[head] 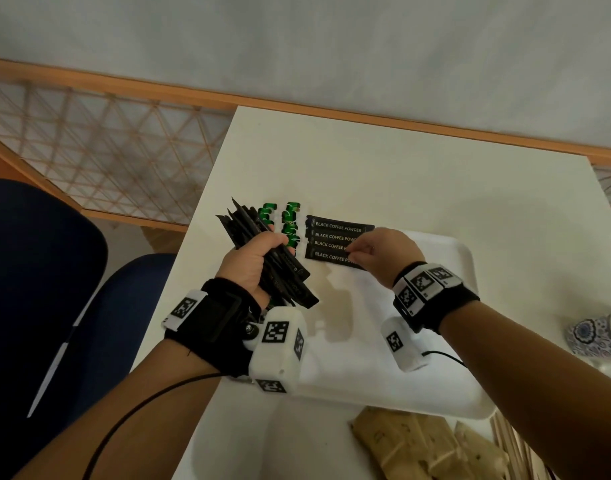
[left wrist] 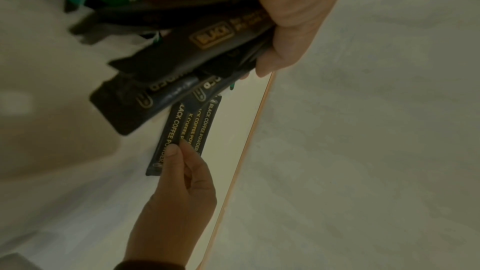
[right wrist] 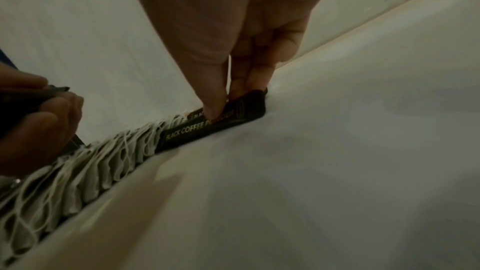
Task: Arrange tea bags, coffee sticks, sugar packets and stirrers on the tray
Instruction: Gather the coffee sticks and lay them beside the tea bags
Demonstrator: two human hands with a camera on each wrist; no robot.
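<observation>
A white tray [head: 465, 251] lies on the white table. Two rows of tea bags [head: 290, 220] with green tags stand at its far left. Right of them, several black coffee sticks [head: 332, 233] lie side by side, labels up. My right hand [head: 377, 251] pinches the right end of the nearest coffee stick [right wrist: 207, 128], thumb on top, against the tray floor. My left hand [head: 252, 258] grips a fanned bundle of coffee sticks [head: 283, 268] above the tray's left edge. In the left wrist view the bundle [left wrist: 182, 48] hangs over the laid sticks [left wrist: 192, 122].
Brown sugar packets [head: 418, 448] and wooden stirrers [head: 505, 441] lie on the table near me, below the tray. A patterned cup [head: 595, 336] stands at the right edge. Blue chairs [head: 54, 271] sit left of the table. A wall runs behind.
</observation>
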